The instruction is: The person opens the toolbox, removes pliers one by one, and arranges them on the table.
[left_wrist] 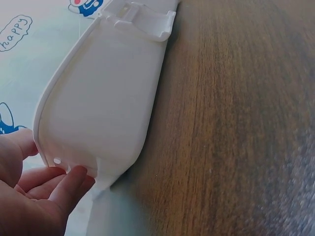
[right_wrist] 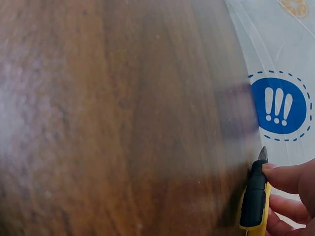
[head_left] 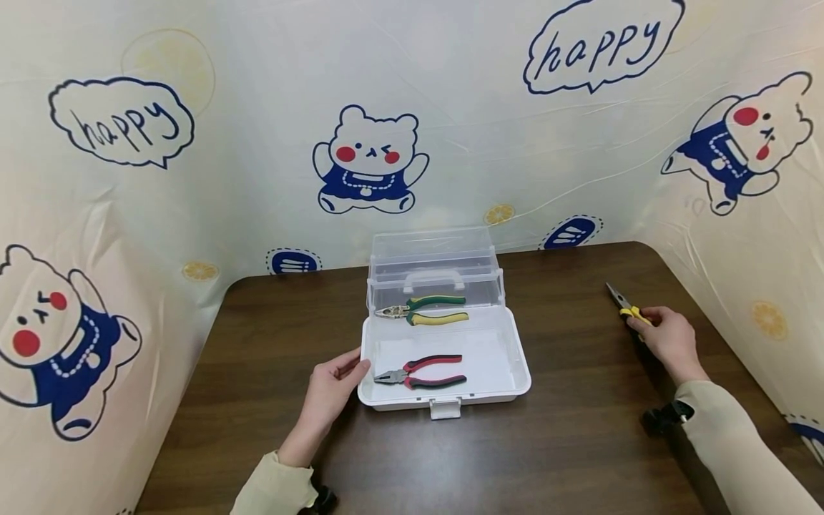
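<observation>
My left hand (head_left: 327, 392) holds the left wall of a white toolbox (head_left: 498, 357). Thumb on the rim and fingers against the outer side show in the left wrist view. The box's clear lid (head_left: 434, 250) is raised. Inside lie combination pliers with red-and-black handles (head_left: 438, 383), near the front. Another pair of pliers with green-and-yellow handles (head_left: 439, 319) lies at the back by the hinge side. Off to the right, my right hand (head_left: 671, 342) pinches long-nose pliers (right_wrist: 253, 196) with yellow-and-black handles. Their grey tip points away from me, clear of the box.
A dark brown wooden table (head_left: 560, 443) carries the box. Behind and at both sides hangs a pale curtain (head_left: 257, 164) printed with bears. At the box front sits a white latch (head_left: 445, 409); a white handle (head_left: 434, 280) shows through the lid.
</observation>
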Available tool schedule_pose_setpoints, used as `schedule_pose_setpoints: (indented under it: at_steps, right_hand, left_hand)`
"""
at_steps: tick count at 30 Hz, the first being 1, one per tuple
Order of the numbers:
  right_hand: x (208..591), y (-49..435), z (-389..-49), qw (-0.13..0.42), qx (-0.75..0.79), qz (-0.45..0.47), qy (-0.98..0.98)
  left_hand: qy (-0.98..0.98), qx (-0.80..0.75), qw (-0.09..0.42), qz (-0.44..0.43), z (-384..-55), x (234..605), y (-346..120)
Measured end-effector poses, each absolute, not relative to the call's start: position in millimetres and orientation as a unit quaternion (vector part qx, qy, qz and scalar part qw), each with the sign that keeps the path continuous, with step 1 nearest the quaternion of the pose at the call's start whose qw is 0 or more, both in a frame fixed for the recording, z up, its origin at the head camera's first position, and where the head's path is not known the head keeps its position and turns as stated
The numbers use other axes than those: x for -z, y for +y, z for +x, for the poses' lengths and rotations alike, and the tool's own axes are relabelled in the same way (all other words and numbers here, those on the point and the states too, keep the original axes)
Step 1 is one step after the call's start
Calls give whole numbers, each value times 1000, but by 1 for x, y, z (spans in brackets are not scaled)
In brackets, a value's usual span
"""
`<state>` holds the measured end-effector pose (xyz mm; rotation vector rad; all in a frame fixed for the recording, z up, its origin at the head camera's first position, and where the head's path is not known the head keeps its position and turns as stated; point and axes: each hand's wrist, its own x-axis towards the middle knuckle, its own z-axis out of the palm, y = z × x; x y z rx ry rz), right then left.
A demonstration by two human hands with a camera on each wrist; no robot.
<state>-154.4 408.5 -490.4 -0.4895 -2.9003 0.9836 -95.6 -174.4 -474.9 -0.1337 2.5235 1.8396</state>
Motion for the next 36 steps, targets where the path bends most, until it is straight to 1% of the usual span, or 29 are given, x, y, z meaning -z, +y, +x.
schedule_pose_setpoints:
  at_steps: [5, 9, 21, 28, 36]
  right_hand:
    - [489, 408, -154, 12, -315, -161, -935]
    - [488, 407, -153, 18, -316, -158, -935]
    - [484, 403, -150, 83, -312, -130, -938]
    - [467, 383, -150, 109, -316, -97, -938]
    - [442, 350, -150, 117, -338, -34, -933]
  left_hand:
    - [811, -584, 9, -43, -95, 474, -175]
    - [814, -579, 10, -41, -95, 474, -175]
    - [810, -585, 9, -41, -94, 472, -174]
    - [811, -583, 9, -38, -94, 473, -174]
    - [818, -574, 8, -37, -95, 476, -176]
